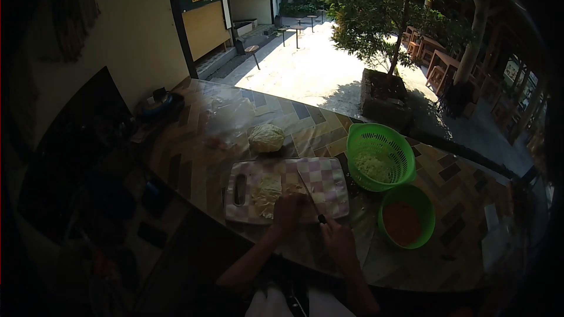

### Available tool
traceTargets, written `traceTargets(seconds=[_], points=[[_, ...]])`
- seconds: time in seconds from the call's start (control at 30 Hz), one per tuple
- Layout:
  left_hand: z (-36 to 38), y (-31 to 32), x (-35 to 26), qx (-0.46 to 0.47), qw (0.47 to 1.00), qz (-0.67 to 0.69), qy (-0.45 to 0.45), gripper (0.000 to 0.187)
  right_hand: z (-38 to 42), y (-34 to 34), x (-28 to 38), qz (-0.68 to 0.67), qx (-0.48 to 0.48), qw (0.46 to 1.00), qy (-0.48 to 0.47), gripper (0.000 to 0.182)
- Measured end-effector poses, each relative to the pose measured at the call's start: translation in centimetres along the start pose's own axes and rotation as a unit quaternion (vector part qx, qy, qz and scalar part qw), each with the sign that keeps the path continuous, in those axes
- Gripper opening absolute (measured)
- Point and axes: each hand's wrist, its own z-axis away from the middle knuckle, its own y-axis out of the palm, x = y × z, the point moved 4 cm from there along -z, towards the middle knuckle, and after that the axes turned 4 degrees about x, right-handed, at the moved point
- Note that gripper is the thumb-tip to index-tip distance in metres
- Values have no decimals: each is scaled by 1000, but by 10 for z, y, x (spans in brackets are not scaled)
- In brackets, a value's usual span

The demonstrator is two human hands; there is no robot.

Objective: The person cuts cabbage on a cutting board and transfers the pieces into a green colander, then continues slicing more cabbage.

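Observation:
A pink-and-white checked cutting board (pixel 326 179) lies on the patterned counter. A pale cabbage piece (pixel 266 192) rests on its left half. My left hand (pixel 288 211) presses down on the cabbage's right edge, fingers curled. My right hand (pixel 336 238) grips the dark handle of a knife (pixel 308 191), whose blade points up and left over the board beside the cabbage. A second, larger cabbage chunk (pixel 266 138) sits on the counter just beyond the board.
A green colander (pixel 367 135) with shredded cabbage stands right of the board. A green bowl (pixel 424 202) of orange-red contents sits nearer, right. Dark items (pixel 158 105) crowd the counter's far left. Beyond the counter are a sunlit courtyard, a tree (pixel 388 23) and tables.

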Motion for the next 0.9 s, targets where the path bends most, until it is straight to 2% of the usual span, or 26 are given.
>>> traceTargets(seconds=[0.13,0.23,0.33,0.43,0.53,0.63,0.73,0.83,0.9], points=[[1,-1,0,-29,998,53,32,15,-4,-3,-4,-31,0,999,-6,27],[-1,5,3,6,999,45,-31,17,-7,-10,-1,-44,3,999,-13,27],[-2,10,6,-16,999,35,-9,18,-8,-14,0,-33,16,999,-10,27],[-6,11,7,5,1000,-15,-15,16,-7,-15,0,-39,12,999,-7,27],[-4,5,8,-4,997,70,-29,16,-6,-16,-1,-69,8,998,-9,27],[-6,-3,3,10,997,80,-4,16,-3,-18,-3,-77,-16,997,-9,27],[-6,-4,10,-22,986,165,-20,17,0,-27,5,-84,-26,996,27,27],[-9,-12,10,-25,994,102,4,20,-5,-22,-5,-46,-56,997,2,27],[-14,-14,17,18,994,111,-3,21,-5,-19,-10,-25,-29,999,9,27]])
